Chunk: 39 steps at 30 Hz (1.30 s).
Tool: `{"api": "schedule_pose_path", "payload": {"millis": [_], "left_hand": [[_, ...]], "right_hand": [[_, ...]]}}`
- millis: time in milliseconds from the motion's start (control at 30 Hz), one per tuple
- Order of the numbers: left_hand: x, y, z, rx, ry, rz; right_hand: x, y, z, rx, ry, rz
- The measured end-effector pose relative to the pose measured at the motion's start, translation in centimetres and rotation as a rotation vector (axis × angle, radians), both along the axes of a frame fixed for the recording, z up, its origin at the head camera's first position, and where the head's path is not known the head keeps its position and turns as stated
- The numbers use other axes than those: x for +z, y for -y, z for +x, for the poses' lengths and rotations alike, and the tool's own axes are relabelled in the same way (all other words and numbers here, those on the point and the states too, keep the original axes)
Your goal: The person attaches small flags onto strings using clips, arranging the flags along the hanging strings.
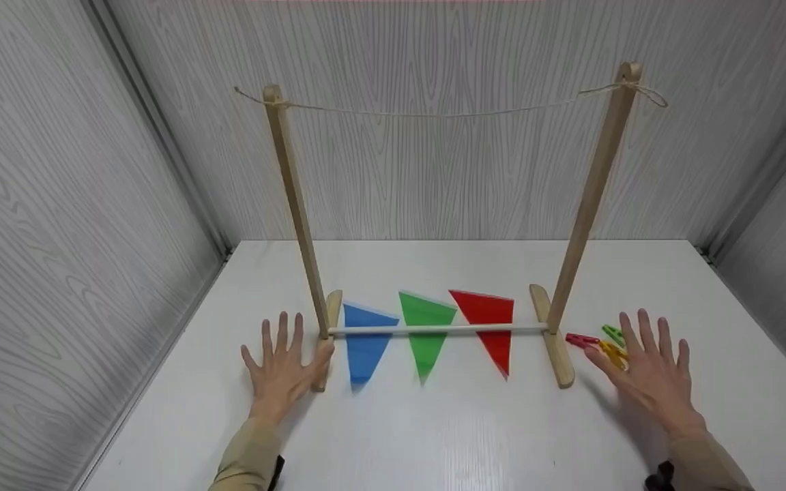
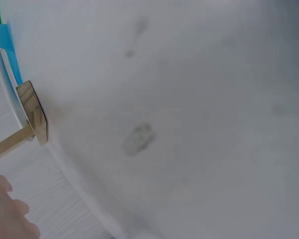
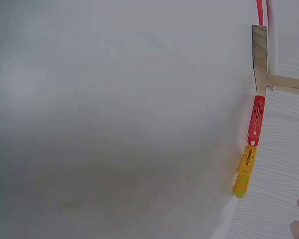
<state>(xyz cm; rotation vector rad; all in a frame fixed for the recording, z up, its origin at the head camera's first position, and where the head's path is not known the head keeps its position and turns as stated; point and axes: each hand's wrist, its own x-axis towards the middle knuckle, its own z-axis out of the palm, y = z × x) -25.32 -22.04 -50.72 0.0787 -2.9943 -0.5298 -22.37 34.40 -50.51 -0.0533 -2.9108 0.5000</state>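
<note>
Fingers spread and straight, my left hand point(image 1: 284, 375) is beside the left foot of a wooden stand point(image 1: 587, 204), its thumb overlapping that foot in the head view. My right hand point(image 1: 656, 375), likewise spread, is by a small group of clothespins: red point(image 1: 582, 339), yellow point(image 1: 614, 354) and green point(image 1: 613, 334), partly covered by the hand. Neither hand holds anything. Between the stand's feet lie a blue pennant point(image 1: 367, 351), a green pennant point(image 1: 426, 351) and a red pennant point(image 1: 499, 346). Only fingertips point(image 2: 15, 209) show in the left wrist view.
A thin string point(image 1: 434, 115) sags between the two post tops, knotted at each. A white rod point(image 1: 468, 329) joins the posts low down and crosses over the pennants. All stands on a white table point(image 1: 434, 436) with grey wood-grain panels point(image 1: 434, 184) behind and at both sides.
</note>
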Motion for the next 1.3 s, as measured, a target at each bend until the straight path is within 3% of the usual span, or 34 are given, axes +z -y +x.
{"api": "schedule_pose_path", "payload": {"millis": [433, 567, 667, 800, 900, 967, 1300], "left_hand": [[0.1, -0.5, 0.2, 0.009, 0.012, -0.007], [0.2, -1.3, 0.5, 0.019, -0.013, -0.026], [0.3, -2.0, 0.6, 0.030, -0.110, -0.079], [0.2, -2.9, 0.6, 0.022, -0.369, -0.152], [0.0, -3.8, 0.6, -0.001, -0.534, -0.153], [0.1, -4.7, 0.5, -0.035, -0.575, -0.129], [0.8, -10.4, 0.1, -0.160, -0.476, 0.000]], "right_hand": [[0.3, 0.5, -0.3, 0.032, 0.005, -0.032], [0.7, 0.9, -0.6, 0.042, 0.001, -0.039], [0.9, 1.2, -0.9, 0.053, 0.020, -0.083], [1.1, 1.5, -1.1, 0.060, 0.046, -0.144], [1.1, 1.8, -1.1, 0.064, 0.034, -0.169], [1.1, 2.1, -1.1, 0.077, 0.018, -0.186], [1.0, 4.2, -1.3, 0.085, 0.040, -0.269]]}}
